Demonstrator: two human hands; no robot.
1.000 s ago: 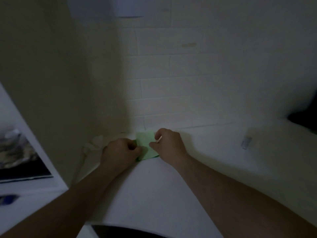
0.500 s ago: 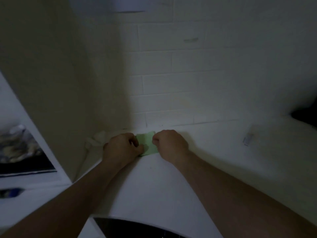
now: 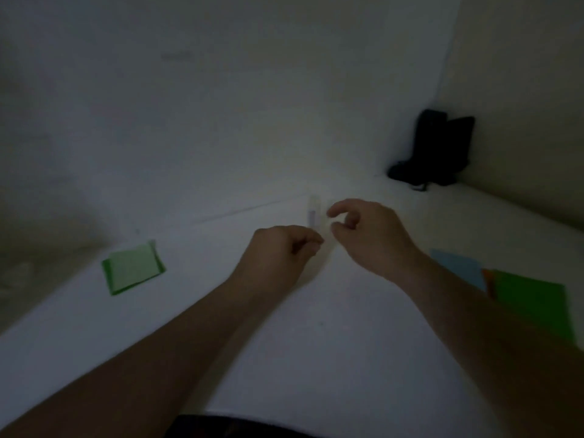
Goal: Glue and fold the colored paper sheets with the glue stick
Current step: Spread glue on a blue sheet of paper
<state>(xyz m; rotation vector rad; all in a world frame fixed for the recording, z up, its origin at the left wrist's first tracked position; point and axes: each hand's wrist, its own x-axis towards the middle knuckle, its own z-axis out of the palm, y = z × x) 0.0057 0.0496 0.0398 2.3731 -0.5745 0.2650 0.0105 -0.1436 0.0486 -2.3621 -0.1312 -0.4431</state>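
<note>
A folded light-green paper [image 3: 132, 267] lies alone on the white table [image 3: 189, 311], far left of both hands. A pale, blurred glue stick [image 3: 314, 213] stands near the table's back edge. My left hand [image 3: 281, 248] hovers just below and left of it, its fingers curled into a loose fist with nothing seen in it. My right hand [image 3: 366, 229] is right beside the stick, thumb and curved fingers spread toward it with a small gap between. A stack of flat sheets, blue [image 3: 458, 267], orange [image 3: 488, 284] and green [image 3: 534, 306], lies under my right forearm.
A black object [image 3: 436, 150] leans in the back right corner where two walls meet. The room is dim and the picture is blurred. A white wall runs along the table's back edge. A dark shape shows at the bottom edge.
Both hands have let go of the folded green paper and moved right to the glue stick. The view swung right, bringing the sheet stack and black object into sight.
</note>
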